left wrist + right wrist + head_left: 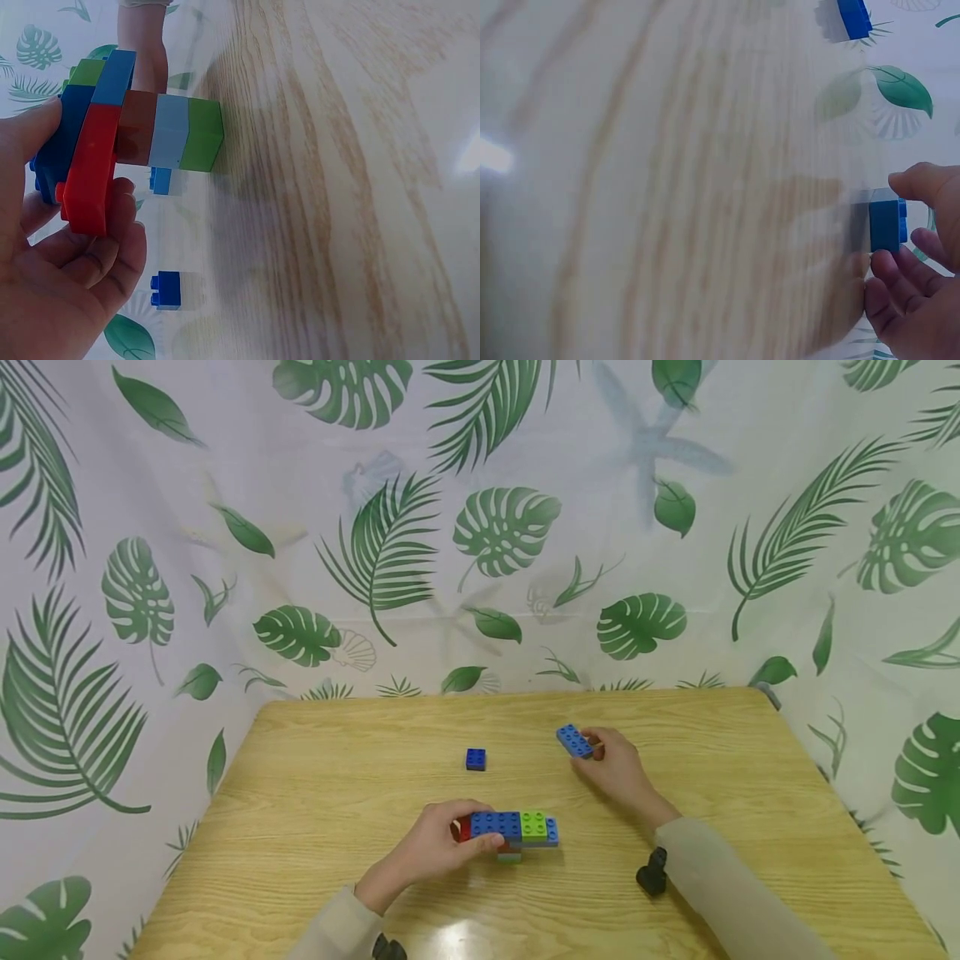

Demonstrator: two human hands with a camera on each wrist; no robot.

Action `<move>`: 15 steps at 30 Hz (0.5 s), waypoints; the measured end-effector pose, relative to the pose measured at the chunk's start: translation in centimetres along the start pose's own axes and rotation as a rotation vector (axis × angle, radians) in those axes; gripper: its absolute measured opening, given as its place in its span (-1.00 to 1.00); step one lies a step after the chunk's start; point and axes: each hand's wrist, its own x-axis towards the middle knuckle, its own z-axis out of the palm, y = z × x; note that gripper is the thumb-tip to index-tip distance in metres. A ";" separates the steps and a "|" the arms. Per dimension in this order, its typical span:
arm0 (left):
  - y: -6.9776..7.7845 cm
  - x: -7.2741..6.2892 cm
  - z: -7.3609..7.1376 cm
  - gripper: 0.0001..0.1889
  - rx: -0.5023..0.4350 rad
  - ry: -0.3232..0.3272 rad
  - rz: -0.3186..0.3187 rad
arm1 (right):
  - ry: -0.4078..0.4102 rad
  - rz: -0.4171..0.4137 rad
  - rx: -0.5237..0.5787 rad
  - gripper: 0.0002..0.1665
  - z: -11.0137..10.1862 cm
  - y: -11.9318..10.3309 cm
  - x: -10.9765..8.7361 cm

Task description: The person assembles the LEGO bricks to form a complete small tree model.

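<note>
In the head view my left hand [444, 839] grips a built block model by its left end, thumb in front and fingers behind. The model has a dark blue brick [495, 824], a lime green brick [533, 826] and a light blue brick [552, 832] along its top. The left wrist view shows its red brick [91, 169] and a stem of brown, light blue and green bricks below. To the right, my right hand [617, 767] pinches the right end of a separate blue brick [573, 741] between thumb and fingers, low over the table.
A small dark blue brick [476, 759] stands on the wooden table [360, 760] behind the model, between the hands. A leaf-patterned cloth [420, 610] hangs behind and beside the table.
</note>
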 end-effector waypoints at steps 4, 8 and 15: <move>0.1 0.0 0.0 -0.56 -0.008 -0.005 0.002 | 0.010 -0.003 -0.038 -0.39 0.3 0.3 0.3; 0.0 0.0 -0.1 -0.55 -0.016 -0.013 0.004 | 0.027 0.000 -0.074 -0.42 0.6 0.4 0.5; -0.1 0.0 -0.1 -0.54 0.001 -0.008 0.019 | 0.043 -0.015 -0.076 -0.45 0.6 0.2 0.5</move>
